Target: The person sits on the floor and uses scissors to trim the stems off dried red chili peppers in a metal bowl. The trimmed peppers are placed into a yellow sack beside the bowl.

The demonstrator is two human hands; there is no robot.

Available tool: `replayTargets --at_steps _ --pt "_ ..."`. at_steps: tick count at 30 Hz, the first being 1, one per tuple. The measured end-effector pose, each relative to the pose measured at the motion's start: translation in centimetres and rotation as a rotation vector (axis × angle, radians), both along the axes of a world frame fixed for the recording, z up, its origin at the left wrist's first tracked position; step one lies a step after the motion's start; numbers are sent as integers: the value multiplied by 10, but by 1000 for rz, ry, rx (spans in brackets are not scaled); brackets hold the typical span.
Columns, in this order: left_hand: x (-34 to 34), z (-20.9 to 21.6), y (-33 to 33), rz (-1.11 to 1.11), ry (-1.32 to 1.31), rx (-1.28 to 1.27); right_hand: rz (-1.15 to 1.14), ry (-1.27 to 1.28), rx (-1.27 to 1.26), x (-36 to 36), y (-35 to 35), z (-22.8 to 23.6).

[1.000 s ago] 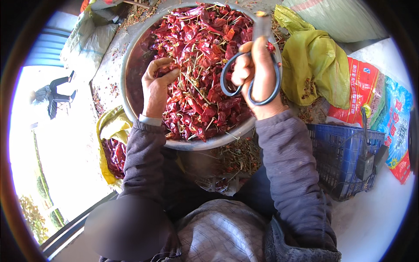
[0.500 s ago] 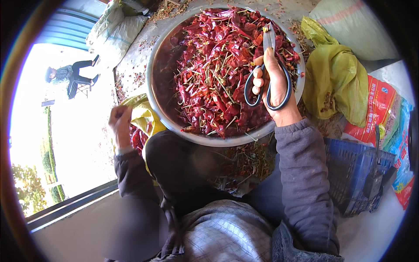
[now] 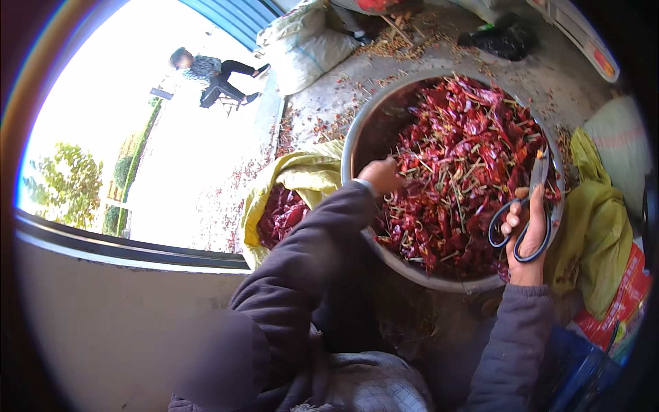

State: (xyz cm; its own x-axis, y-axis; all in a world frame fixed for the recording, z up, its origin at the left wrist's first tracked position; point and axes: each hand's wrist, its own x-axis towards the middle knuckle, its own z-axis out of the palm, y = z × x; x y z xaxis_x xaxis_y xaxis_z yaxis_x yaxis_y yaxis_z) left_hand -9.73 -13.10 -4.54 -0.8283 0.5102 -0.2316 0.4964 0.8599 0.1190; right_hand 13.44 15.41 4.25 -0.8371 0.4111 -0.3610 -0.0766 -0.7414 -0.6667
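Observation:
A wide metal basin (image 3: 355,130) is heaped with dried red chili peppers (image 3: 453,158), many with pale stems. In my right hand (image 3: 534,237) is a pair of black-handled scissors (image 3: 540,168), held over the basin's right side. The blades point away from me and look closed, with a small yellowish bit near the tip. My left hand (image 3: 382,176) is at the left edge of the pepper heap, inside the rim. Its fingers are blurred and partly hidden, so I cannot see whether they hold a pepper.
A yellow woven sack (image 3: 274,180) with more red peppers stands left of the basin. Another yellow sack (image 3: 596,226) and a blue crate (image 3: 583,371) are at right. White sacks (image 3: 298,58) and a black plastic bag (image 3: 504,38) lie farther off. A person (image 3: 218,75) sits outside.
My view has swung left, so the basin appears farther right and lower. My left hand has moved from beside the yellow sack to the peppers. The scissors stay in my right hand.

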Motion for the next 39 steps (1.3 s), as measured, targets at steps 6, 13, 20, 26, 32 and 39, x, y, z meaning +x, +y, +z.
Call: replayTargets --at_steps 6,13,20,26,32,39 --pt "5 -17 6 -39 -151 40 14 32 39 1 1 -1" --pt "32 30 7 252 98 417 -21 4 139 1 -5 0" --pt "63 69 61 311 -680 1313 15 -7 169 -6 -11 -7" --pt "74 80 74 236 -872 1258 55 -15 131 -13 -17 -11" --pt "74 73 83 126 -635 1027 125 -75 165 -15 -25 -12" --pt "82 81 89 231 -680 1151 479 -65 288 -11 -49 -9"
